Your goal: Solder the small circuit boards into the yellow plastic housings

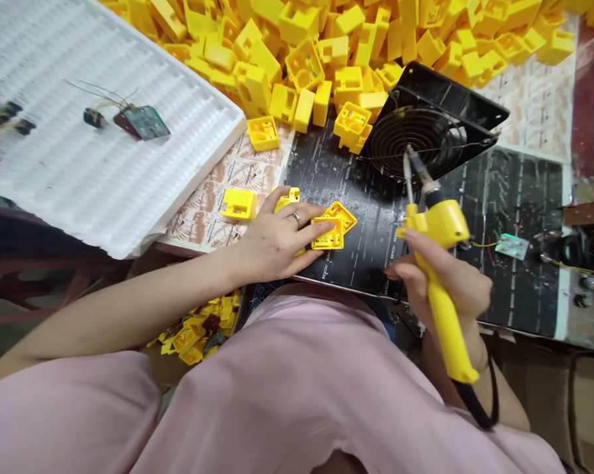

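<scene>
My left hand, palm down and wearing a ring, rests at the near edge of the black mat. Its index finger lies on a shallow yellow plastic cover, with the thumb at the cover's lower edge. Another yellow cover lies tilted just behind. Partly hidden under the other fingers is a yellow plastic housing. My right hand is closed around a yellow soldering gun, raised over the mat. Its metal tip points away from me, in front of a black fan.
A large heap of yellow housings fills the back. Single housings sit left of my hand. On the left, a white ribbed foam tray carries a circuit board with wires. Small electronic parts lie right. Yellow pieces are below the table.
</scene>
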Available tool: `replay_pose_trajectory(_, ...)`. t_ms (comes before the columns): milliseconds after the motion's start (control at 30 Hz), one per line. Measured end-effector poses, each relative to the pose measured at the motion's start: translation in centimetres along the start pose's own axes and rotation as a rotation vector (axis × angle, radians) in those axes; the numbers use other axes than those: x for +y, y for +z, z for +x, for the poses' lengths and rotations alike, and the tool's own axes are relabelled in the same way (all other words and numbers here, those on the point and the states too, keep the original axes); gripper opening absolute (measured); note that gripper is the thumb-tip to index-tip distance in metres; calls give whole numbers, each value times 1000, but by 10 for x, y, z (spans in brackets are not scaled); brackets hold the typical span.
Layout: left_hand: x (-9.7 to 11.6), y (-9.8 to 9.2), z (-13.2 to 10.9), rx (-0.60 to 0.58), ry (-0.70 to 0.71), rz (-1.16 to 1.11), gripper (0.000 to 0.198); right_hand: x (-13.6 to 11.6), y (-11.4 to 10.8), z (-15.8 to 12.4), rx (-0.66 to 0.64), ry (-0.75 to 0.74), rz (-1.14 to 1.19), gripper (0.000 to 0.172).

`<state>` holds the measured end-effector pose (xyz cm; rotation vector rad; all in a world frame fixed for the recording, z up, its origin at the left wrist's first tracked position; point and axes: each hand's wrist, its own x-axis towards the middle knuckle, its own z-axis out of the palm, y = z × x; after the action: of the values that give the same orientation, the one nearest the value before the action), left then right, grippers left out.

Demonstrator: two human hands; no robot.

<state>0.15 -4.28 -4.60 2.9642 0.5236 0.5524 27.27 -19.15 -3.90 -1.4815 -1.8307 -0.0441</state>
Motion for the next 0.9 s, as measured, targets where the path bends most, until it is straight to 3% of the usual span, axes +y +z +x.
replay_pose_trajectory(67,2,-2,-1,142,6,25,33,-1,3,14,-25,-147,-61,16)
replay_pose_trajectory(167,8,-5,-6,213,14,-19,34,1,15,30,-104,-221,-95,18)
replay_pose_trajectory(267,18,-2,-12,124,69,-93,32,7,34,40,-170,-253,-117,33)
replay_pose_trajectory(433,24,0,-16,-89,-67,-20,46,22,57,47,-281,-254,-118,25)
replay_pose_trajectory(533,17,-7,-11,-200,-96,-55,55,28,49,44,-317,-227,-73,26)
replay_pose_trajectory(733,10,-12,7,-415,-53,-126,67,18,1,22,-447,-277,120,41)
replay_pose_trajectory(800,12,-10,7,-366,-85,-143,69,13,-9,15,-463,-283,136,45)
replay_pose_trajectory(900,15,-17,-3,-174,-213,-124,54,7,-10,5,-367,-261,58,44)
